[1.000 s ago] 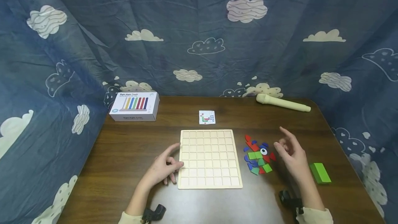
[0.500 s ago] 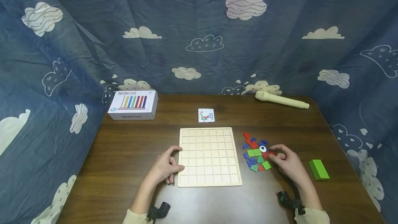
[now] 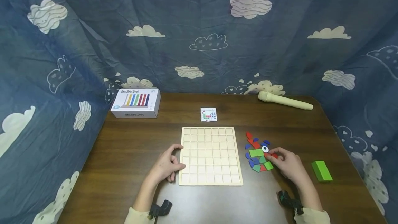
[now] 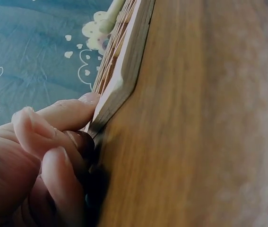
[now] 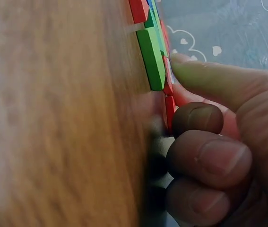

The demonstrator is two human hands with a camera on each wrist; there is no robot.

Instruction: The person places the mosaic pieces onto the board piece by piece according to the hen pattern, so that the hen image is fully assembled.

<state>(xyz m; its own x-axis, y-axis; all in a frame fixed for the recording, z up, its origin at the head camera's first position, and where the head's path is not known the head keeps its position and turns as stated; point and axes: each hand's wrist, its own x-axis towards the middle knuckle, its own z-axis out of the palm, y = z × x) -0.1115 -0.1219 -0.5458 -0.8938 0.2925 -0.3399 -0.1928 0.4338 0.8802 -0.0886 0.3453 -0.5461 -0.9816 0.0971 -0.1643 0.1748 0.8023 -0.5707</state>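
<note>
My left hand (image 3: 164, 165) spreads thumb and forefinger against the left edge of the wooden board (image 3: 211, 155), likely steadying it. Right of the pale, gridded board, red, green and blue pieces (image 3: 256, 153) lie bunched, probably for reach; there my right hand (image 3: 289, 164) has fingers nearly meeting, whether gripping one I can't tell.

A dark brown wood-grain table (image 3: 124, 151) carried everything. A white printed box (image 3: 136, 103) lay at its far left, a cream microphone-shaped stick (image 3: 285, 100) along the far right edge. A small picture card (image 3: 208, 114) lay behind a pale wooden grid board (image 3: 211, 156). To the board's right lay clustered red, blue and green flat pieces (image 3: 256, 152); farther right, a bright green block (image 3: 322, 171).
</note>
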